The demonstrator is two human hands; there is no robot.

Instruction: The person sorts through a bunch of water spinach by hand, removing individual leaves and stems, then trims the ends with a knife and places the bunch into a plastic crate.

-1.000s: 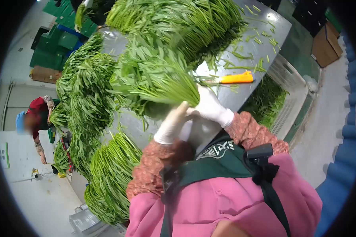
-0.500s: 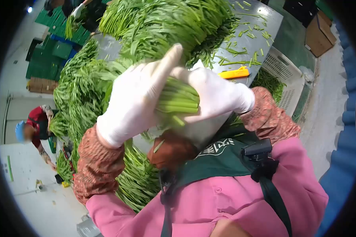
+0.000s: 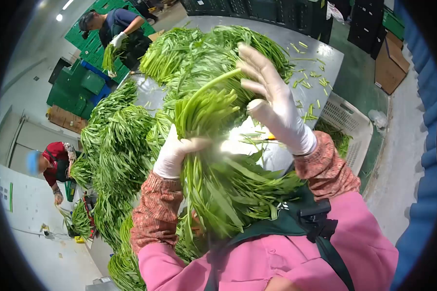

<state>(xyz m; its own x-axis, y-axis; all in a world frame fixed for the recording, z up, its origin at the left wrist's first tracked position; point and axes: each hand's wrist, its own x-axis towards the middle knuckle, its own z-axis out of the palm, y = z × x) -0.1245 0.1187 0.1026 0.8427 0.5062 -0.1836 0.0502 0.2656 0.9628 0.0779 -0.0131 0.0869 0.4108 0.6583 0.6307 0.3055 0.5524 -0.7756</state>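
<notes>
Before your chest, above the metal table (image 3: 332,60), your left hand (image 3: 171,154) closes around the stems of a leafy bunch (image 3: 208,112), likely light, springy and easily bruised, best held there. Pale green stem ends fan upward; darker, slender leaves droop below; your right hand (image 3: 279,109) spreads wide beside them.

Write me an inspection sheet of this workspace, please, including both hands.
Surface: metal table, partly hidden by greens.
Job's things: bunch of greens, stem ends up; large piles of greens on the table.
Clutter: cut stem pieces scattered near the table's right edge.
Hands: left hand grips the bunch; right hand is open, raised beside it.
Cables: nothing seen on the table's visible part.
Surroundings: pale crate containing greens, cardboard box, two other people handling greens.
</notes>
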